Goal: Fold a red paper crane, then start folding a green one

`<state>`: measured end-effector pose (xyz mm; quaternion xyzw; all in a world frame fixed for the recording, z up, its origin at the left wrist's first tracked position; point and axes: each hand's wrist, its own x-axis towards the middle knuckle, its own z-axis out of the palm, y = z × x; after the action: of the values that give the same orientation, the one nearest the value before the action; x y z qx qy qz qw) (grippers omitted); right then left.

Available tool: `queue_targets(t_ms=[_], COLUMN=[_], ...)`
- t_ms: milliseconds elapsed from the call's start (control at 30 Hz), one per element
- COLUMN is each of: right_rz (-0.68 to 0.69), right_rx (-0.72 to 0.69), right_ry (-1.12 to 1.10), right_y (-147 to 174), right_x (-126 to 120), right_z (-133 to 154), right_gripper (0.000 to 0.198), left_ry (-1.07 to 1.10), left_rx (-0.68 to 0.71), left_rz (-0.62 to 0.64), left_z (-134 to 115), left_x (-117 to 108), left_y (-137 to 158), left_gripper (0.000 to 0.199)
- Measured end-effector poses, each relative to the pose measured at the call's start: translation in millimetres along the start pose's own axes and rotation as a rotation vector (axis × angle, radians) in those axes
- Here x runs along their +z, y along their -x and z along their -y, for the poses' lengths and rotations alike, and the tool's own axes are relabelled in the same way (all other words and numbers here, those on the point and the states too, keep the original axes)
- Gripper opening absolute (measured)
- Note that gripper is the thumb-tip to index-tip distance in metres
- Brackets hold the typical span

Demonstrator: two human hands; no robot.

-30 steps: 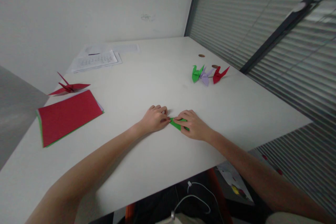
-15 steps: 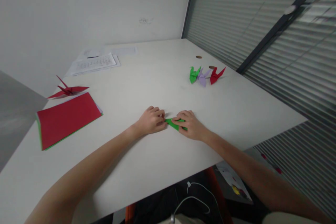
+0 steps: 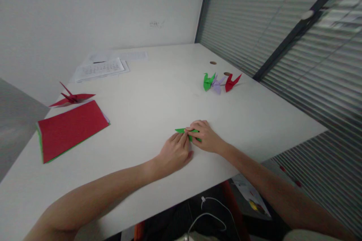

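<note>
One green paper (image 3: 180, 130) partly underlies the right hand (image 3: 206, 136).

Counter (image 3: 144, 101): broad open lane up the middle, between red paper stack (image 3: 73, 131) at left and three small folded birds (image 3: 217, 86) at far right. Low reach leftward blocked by the stack, then red bird (image 3: 72, 98) behind it, wings spread. Wall (image 3: 113, 11) closes far side; blinds (image 3: 319, 79) hem right. Near middle occupied: left hand (image 3: 175, 151) and right hand (image 3: 205, 136) meet over green paper (image 3: 180, 130).
</note>
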<state>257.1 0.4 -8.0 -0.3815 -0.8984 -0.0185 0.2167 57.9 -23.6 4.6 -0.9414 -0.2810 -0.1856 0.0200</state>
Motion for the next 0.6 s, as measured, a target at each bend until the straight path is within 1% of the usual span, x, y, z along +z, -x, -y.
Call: queue_targets(t_ms=[133,267,400,500,600], right_rz=[-0.005,0.000,0.007,0.010,0.013], right_rx=[-0.001,-0.003,0.002,-0.006,-0.010], right_ry=[-0.021,-0.027,-0.023,-0.020,0.005], right_y=[0.3,1.1,1.0,0.8,3.4], right_x=[0.6,0.6,0.9,0.7,-2.0], right_z=[-1.2,-1.8,-2.2,-1.6,0.4], right_gripper=[0.030,0.032,0.032,0.031,0.029], left_ry=[0.012,-0.011,-0.045,-0.050,-0.076], left_rx=[-0.085,-0.127,-0.095,-0.043,-0.027], left_rz=[0.025,0.025,0.014,0.059,0.090], left_z=[0.2,-0.3,2.6,7.2,9.2], left_x=[-1.2,-4.3,-2.1,0.1,-0.8], left_y=[1.4,1.4,0.5,-1.4,-3.6], left_gripper=[0.041,0.041,0.040,0.038,0.039])
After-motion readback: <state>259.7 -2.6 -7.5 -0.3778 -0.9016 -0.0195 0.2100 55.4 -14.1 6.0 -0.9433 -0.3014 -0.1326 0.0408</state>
